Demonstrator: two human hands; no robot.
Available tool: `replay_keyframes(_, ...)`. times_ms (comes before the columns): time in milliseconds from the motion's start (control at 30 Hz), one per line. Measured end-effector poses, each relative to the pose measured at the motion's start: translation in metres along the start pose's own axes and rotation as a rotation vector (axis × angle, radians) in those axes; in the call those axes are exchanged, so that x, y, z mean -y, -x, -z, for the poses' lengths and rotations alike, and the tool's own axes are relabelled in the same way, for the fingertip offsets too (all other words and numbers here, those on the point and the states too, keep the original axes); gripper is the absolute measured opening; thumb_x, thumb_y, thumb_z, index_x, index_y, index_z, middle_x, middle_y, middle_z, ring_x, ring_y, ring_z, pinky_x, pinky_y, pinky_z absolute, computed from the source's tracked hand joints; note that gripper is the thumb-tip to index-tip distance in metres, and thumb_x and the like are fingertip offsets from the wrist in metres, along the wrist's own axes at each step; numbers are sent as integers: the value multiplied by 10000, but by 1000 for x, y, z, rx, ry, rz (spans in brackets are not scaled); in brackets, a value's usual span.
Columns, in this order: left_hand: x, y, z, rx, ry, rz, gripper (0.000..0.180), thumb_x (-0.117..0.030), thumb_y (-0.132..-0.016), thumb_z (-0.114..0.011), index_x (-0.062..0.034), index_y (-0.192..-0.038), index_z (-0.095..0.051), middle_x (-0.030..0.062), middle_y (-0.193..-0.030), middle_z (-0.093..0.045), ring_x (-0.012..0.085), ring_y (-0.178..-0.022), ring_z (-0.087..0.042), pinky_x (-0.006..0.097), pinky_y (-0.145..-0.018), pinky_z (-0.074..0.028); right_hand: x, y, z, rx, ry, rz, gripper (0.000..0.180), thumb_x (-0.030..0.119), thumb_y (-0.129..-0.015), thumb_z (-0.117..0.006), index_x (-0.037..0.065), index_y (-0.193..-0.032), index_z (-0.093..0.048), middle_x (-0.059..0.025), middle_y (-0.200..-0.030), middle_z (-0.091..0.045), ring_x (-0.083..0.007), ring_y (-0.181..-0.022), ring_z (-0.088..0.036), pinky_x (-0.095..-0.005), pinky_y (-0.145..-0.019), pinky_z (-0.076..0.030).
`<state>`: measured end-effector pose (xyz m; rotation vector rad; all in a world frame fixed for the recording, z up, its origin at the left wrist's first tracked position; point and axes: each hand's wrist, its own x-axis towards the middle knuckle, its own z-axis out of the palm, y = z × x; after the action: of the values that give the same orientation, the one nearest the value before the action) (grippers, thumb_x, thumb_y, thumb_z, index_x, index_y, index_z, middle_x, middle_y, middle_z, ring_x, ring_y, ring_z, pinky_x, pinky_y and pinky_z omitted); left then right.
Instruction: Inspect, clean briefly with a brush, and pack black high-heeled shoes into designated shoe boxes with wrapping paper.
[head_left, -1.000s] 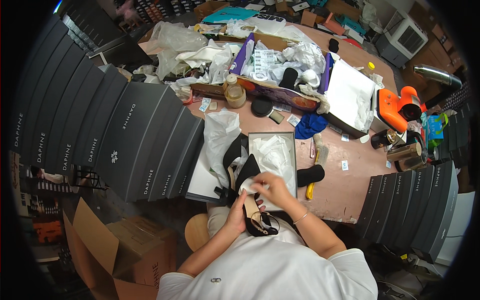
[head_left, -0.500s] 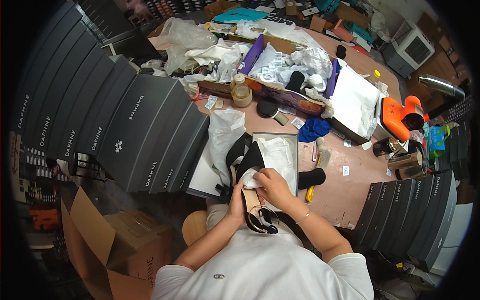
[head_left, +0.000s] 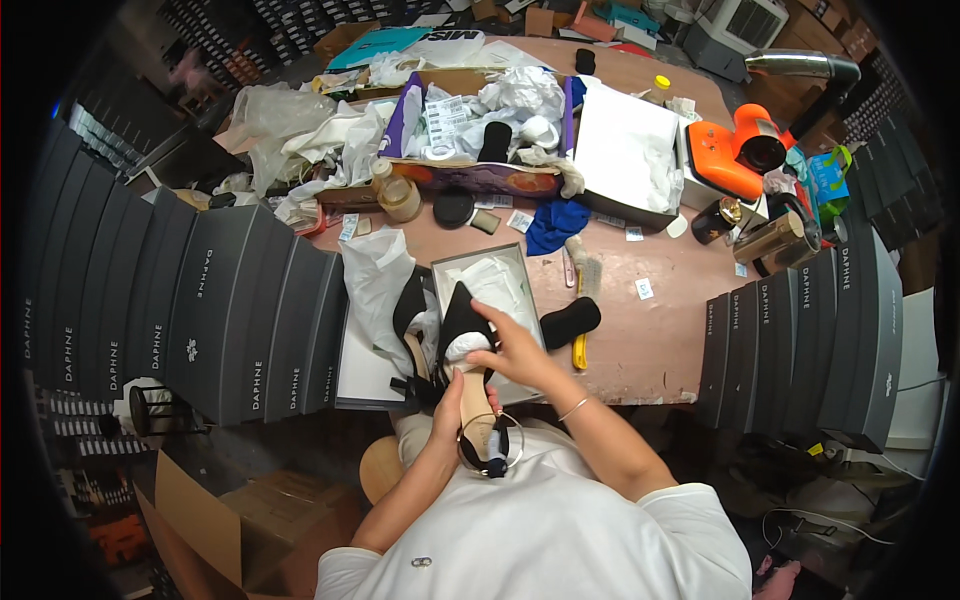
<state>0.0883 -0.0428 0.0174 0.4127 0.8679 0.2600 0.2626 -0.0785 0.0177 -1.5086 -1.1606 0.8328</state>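
A black pointed-toe shoe [head_left: 463, 314] with a pale insole and an ankle strap is held over my lap, toe pointing away. My left hand [head_left: 449, 409] wraps round its middle from the left. My right hand [head_left: 514, 352] grips the toe part from the right, its thumb by the white paper wad [head_left: 467, 346] in the shoe's opening. Just left of it, another black shoe [head_left: 409, 299] lies in the open grey shoebox [head_left: 366, 370]. White tissue [head_left: 379, 274] spreads beside that shoe. A second box part [head_left: 530, 290] with white paper inside lies behind my right hand.
Stacked grey shoeboxes [head_left: 215, 320] flank me at left, with more boxes [head_left: 790, 350] at right. A purple carton [head_left: 570, 125] of crumpled paper stands at the back. An orange device [head_left: 722, 160], a blue cloth [head_left: 556, 226], a black pad [head_left: 570, 322] and a brush [head_left: 590, 276] lie rightward.
My right hand has shifted from the paper wad at the shoe's opening onto the toe, fingers spreading over it. The wad sits deeper in the shoe. The whole view has turned slightly.
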Motion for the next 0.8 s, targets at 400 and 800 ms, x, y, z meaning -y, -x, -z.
replay_keyframes(400,-43,-32,16,427,442,331,540,-422,-993,-431,-6,-1334,-377,6,-722,-454,74,-502,-380,199,-387,-344,-13,103,41,-143,-82,-261,309,66,-836,-675,0,-1131,-606,-80,-996,-631,-130,-797,-583,-244,-705,-468)
replay_keyframes(800,-35,-6,-43,131,56,83,319,-386,-974,-483,-96,-1039,-597,18,-884,-622,105,-766,-630,232,-682,-529,86,57,-7,43,305,277,776,239,-627,-858,58,-1284,-488,-226,-1360,-404,-390,-1240,-441,-445,-1015,-391)
